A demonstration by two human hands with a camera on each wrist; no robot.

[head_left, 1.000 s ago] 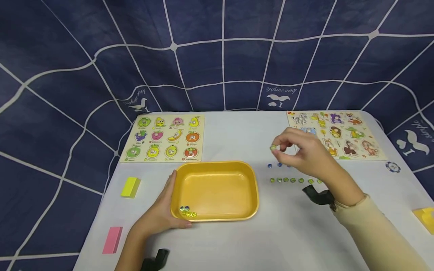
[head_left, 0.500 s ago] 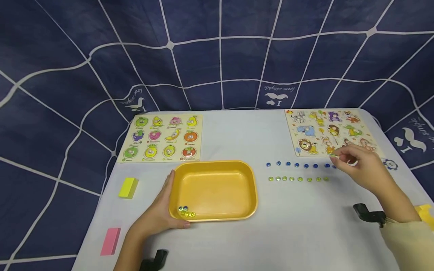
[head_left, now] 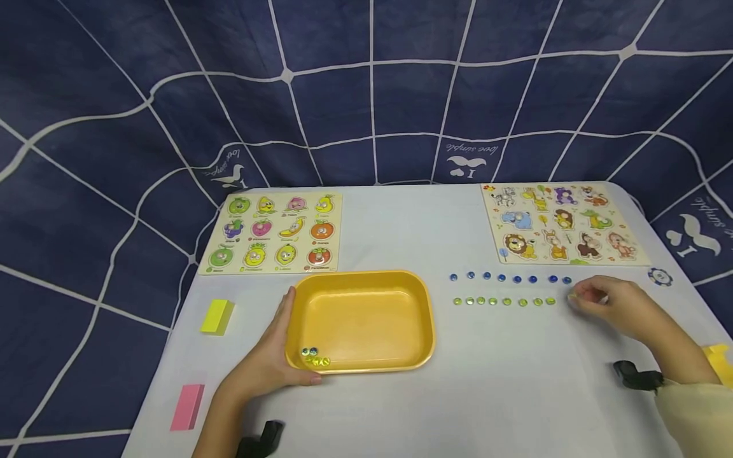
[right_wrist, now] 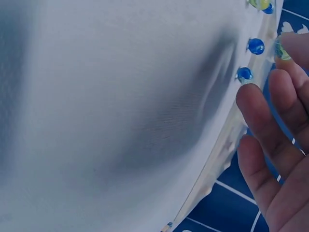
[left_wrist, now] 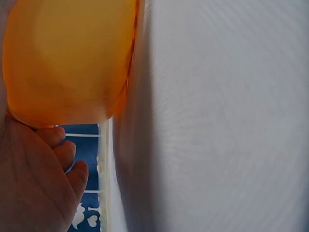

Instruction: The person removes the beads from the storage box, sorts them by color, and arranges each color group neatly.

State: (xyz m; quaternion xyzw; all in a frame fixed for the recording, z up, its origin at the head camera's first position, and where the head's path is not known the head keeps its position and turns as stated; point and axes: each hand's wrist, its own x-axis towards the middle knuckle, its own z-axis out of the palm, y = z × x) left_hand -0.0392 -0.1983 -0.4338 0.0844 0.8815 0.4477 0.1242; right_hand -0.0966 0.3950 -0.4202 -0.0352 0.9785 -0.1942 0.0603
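My left hand (head_left: 266,359) holds the yellow plastic tray (head_left: 366,367) at its near left corner, fingers along the left wall and thumb at the front. In the left wrist view the tray's orange-looking wall (left_wrist: 72,72) fills the upper left. Two blue beads (head_left: 310,352) and several yellow-green beads (head_left: 317,361) lie in that corner of the tray. Between thumb and index finger my right hand (head_left: 621,308) pinches a yellow-green glass bead (right_wrist: 282,50), close to the right end of a row of yellow-green beads (head_left: 506,301). Behind runs a row of blue beads (head_left: 517,279).
A fruit puzzle board (head_left: 272,232) lies at the back left, an animal puzzle board (head_left: 564,224) at the back right. Yellow (head_left: 217,317) and pink blocks (head_left: 187,407) stand at left. A round blue-and-white chip (head_left: 660,277) and a yellow piece (head_left: 719,359) are at right.
Pinching the yellow-green bead, my right hand has moved right from near the tray, then down toward me to the end of the yellow-green row. The left hand has stayed on the tray.
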